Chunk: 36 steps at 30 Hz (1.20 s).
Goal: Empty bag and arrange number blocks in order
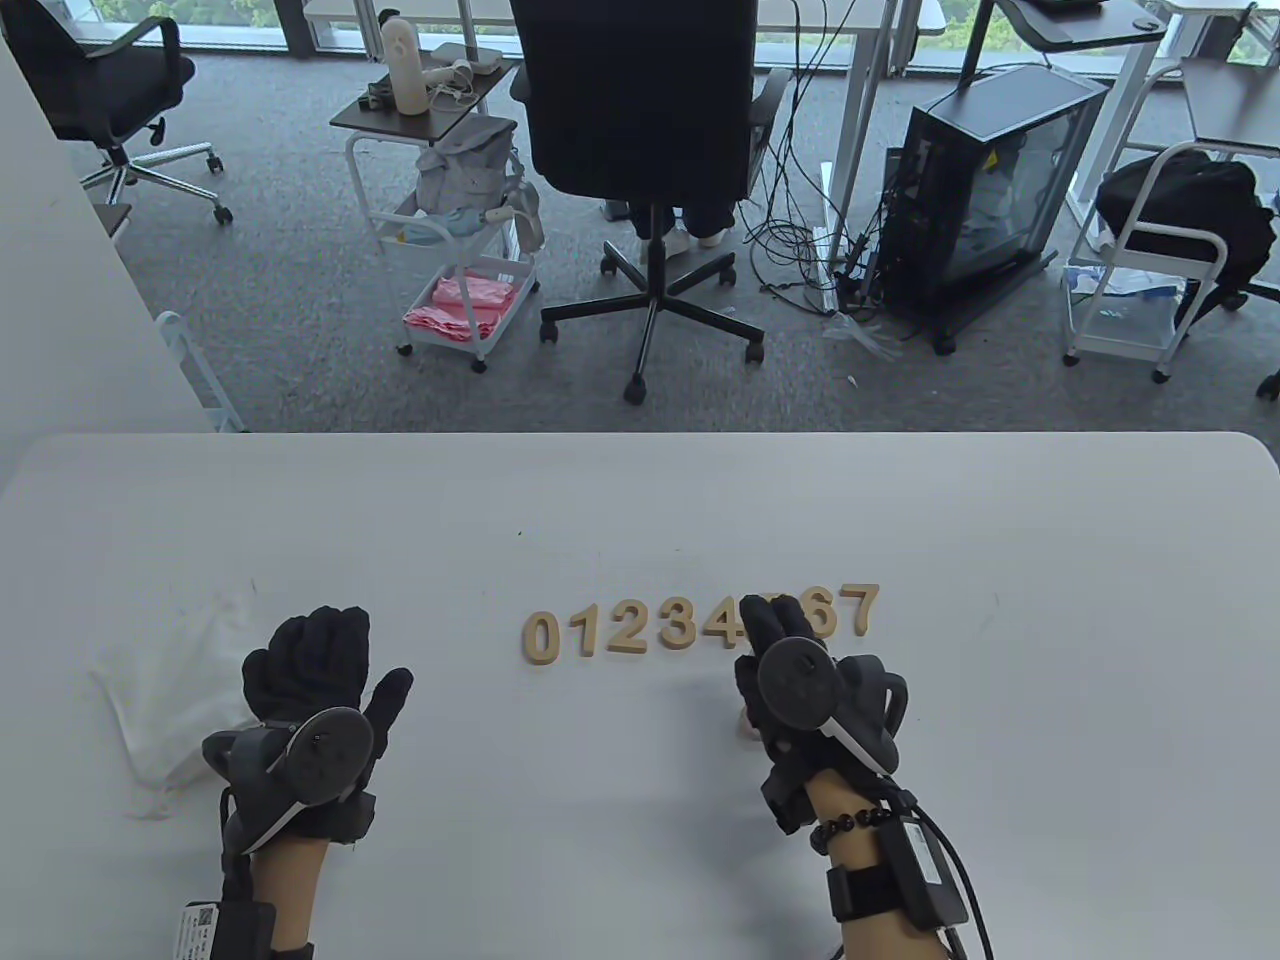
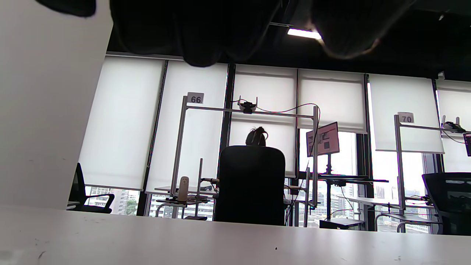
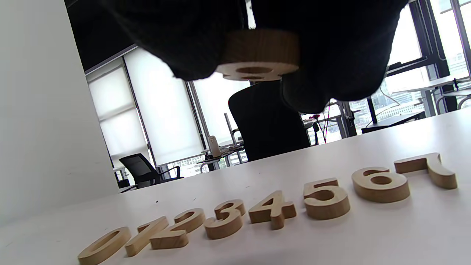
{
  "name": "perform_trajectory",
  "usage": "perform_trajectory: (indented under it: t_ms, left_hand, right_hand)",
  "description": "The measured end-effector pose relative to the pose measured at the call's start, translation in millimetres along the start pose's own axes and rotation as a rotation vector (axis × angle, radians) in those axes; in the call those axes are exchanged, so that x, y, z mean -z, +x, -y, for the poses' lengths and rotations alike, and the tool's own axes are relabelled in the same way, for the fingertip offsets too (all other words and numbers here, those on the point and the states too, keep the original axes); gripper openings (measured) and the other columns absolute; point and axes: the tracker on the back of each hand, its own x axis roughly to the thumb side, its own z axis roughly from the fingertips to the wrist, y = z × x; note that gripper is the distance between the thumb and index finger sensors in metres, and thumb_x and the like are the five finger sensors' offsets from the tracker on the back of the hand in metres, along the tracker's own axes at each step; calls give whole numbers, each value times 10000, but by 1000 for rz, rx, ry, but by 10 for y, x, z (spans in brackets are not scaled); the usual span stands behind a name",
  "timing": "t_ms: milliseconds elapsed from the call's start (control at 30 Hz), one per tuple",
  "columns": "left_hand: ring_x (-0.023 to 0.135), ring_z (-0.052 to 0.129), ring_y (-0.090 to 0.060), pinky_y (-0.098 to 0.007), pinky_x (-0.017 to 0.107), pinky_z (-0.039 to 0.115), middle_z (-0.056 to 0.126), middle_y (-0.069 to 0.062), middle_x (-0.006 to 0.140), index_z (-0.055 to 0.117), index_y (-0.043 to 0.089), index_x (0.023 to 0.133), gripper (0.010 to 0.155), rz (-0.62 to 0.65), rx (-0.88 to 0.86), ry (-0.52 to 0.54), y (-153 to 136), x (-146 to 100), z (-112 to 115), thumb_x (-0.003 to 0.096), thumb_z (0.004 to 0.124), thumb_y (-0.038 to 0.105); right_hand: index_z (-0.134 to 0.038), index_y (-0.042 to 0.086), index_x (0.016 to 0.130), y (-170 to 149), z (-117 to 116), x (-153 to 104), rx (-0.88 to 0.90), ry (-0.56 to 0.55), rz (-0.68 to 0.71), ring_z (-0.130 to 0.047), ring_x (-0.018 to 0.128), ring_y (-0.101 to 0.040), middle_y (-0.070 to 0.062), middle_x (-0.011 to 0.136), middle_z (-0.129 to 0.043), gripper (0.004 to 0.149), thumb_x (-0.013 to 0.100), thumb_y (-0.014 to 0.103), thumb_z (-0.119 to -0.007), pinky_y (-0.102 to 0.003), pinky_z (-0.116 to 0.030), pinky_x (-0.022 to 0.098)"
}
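Observation:
Wooden number blocks lie in a row (image 1: 620, 632) at the table's middle, reading 0 to 7 from left to right. In the right wrist view the row runs from the 0 (image 3: 105, 244) to the 7 (image 3: 427, 169). My right hand (image 1: 765, 640) hovers over the 4 and 5 and hides the 5 in the table view. It pinches another wooden block with two holes (image 3: 257, 55), apparently an 8, held above the table. A limp white bag (image 1: 170, 680) lies at the left. My left hand (image 1: 355, 655) rests flat beside it, fingers spread, holding nothing.
The white table (image 1: 640, 500) ends at a far edge, with a black office chair (image 1: 640, 110) behind it on the carpet. A white partition (image 1: 60, 300) stands at the back left. Bare table lies to the right of the 7 (image 1: 860, 610).

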Motion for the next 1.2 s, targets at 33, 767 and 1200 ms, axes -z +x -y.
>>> perform_trajectory:
  t_ms: [33, 767, 1200]
  left_hand:
    - [972, 678, -609, -803, 641, 512, 632, -282, 1087, 615, 58, 1084, 739, -1, 3, -1, 0, 0, 1, 514, 710, 518]
    - [972, 676, -611, -805, 640, 511, 630, -283, 1088, 616, 56, 1084, 741, -27, 17, -6, -31, 4, -15, 513, 711, 519]
    - [973, 677, -608, -804, 640, 512, 632, -281, 1088, 617, 58, 1083, 740, -35, 16, -9, -46, 9, -16, 513, 712, 520]
  right_hand:
    - [-710, 111, 1011, -87, 11, 16, -28, 1, 0, -985, 763, -437, -295, 1032, -704, 568, 486, 279, -851, -551, -905, 571]
    - [-805, 171, 931, -1478, -331, 654, -335, 145, -332, -939, 840, -387, -164, 1018, -758, 460, 487, 286, -838, -505, -871, 633]
    - [-763, 169, 958, -1554, -536, 771, -353, 248, -361, -874, 890, -401, -167, 1049, -700, 467, 499, 244, -804, -522, -823, 662]
